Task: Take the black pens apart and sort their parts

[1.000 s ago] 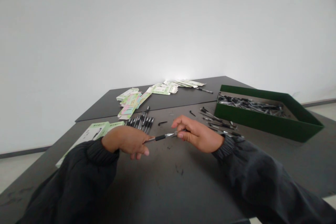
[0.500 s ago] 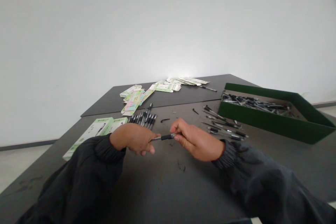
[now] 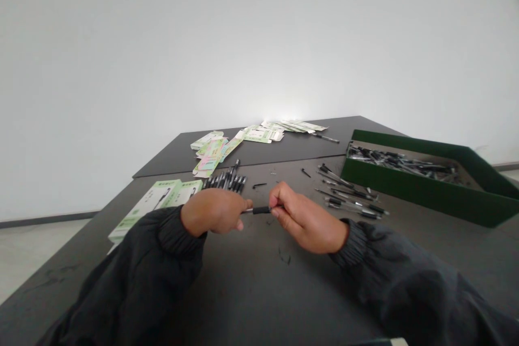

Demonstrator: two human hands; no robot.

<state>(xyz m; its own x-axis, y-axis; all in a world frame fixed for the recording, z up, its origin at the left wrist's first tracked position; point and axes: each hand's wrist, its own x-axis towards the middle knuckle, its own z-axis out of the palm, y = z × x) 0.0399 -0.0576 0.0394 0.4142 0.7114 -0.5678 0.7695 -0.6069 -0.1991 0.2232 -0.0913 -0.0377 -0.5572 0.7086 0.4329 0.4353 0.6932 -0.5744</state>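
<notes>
Both arms were covered to the wrist by long dark charcoal-grey fabric sleeves: the left sleeve (image 3: 133, 275) and the right sleeve (image 3: 409, 286). The cloth was matte, loose and softly creased along the forearms. Each sleeve ended in a close-fitting ribbed knitted cuff of the same dark shade, the left cuff (image 3: 178, 232) and the right cuff (image 3: 351, 238). The left hand (image 3: 213, 211) and right hand (image 3: 306, 219) were bare; no gloves, rings or watch showed. No markings were visible on the fabric.
</notes>
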